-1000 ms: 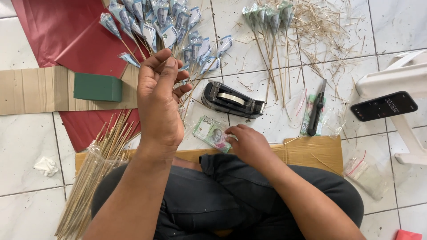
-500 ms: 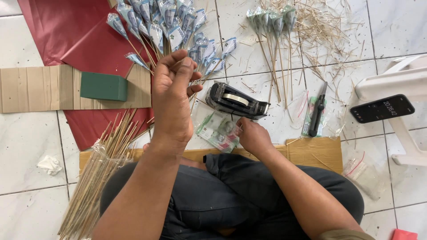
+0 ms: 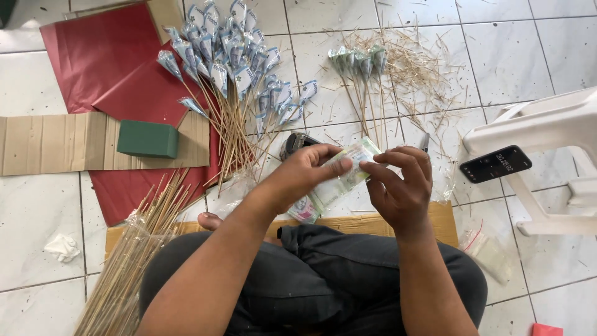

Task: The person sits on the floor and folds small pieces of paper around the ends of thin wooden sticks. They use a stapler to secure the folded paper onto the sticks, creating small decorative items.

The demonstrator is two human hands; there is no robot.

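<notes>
Two hands are seen at the frame's centre: a pale green banknote [image 3: 346, 169] is pinched at its left end by the left hand [image 3: 303, 172] and at its right end by the right hand [image 3: 398, 182], above a stack of notes [image 3: 306, 208].

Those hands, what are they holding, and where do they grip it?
A greenish banknote: the left hand pinches its left part, the right hand its right end.

Both hands, left [image 3: 305, 171] & right [image 3: 398, 183], pinch a pale green banknote [image 3: 348, 168] over lap; bamboo skewers [image 3: 124, 274] nearby.
</notes>
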